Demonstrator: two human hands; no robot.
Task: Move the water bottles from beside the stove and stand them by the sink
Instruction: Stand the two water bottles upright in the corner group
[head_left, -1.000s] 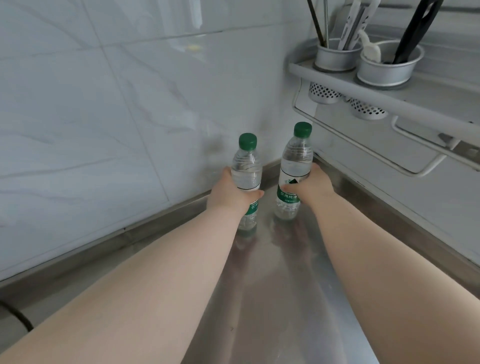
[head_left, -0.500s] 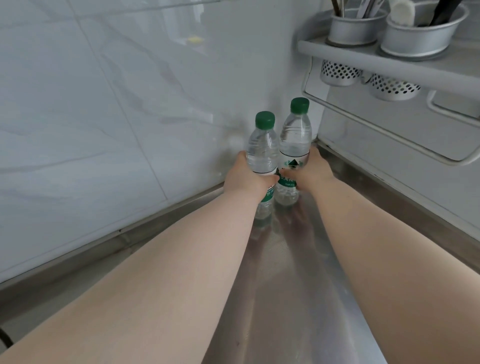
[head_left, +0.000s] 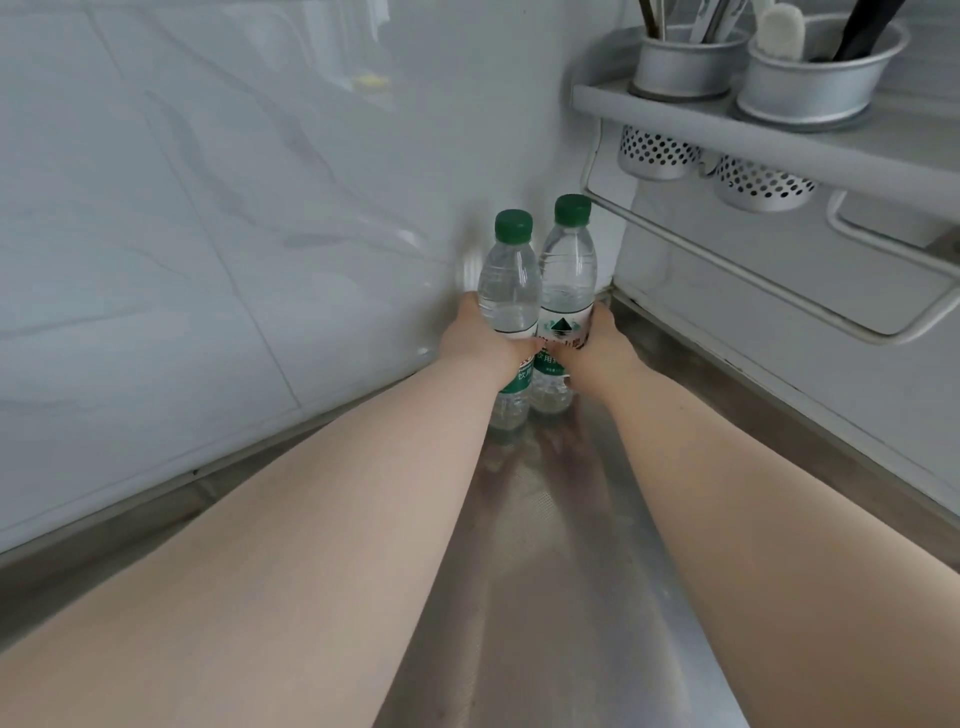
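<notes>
Two clear water bottles with green caps and green-and-white labels stand upright side by side in the far corner of the steel counter. My left hand (head_left: 480, 340) is wrapped around the left bottle (head_left: 509, 291) at its label. My right hand (head_left: 602, 340) grips the right bottle (head_left: 567, 270) the same way. The bottles touch or nearly touch each other, and their bases rest on the counter close to the wall corner. Both forearms reach in from the bottom of the view.
The steel counter (head_left: 561, 597) is bounded by a marble-tiled wall (head_left: 208, 234) on the left and another wall on the right. A wall-mounted rack (head_left: 753, 145) with a rail (head_left: 779, 280) and two metal utensil cups (head_left: 680, 62) hangs above the right side.
Both hands have pushed the bottles deeper into the corner and closer together. The gap between the bottles has closed.
</notes>
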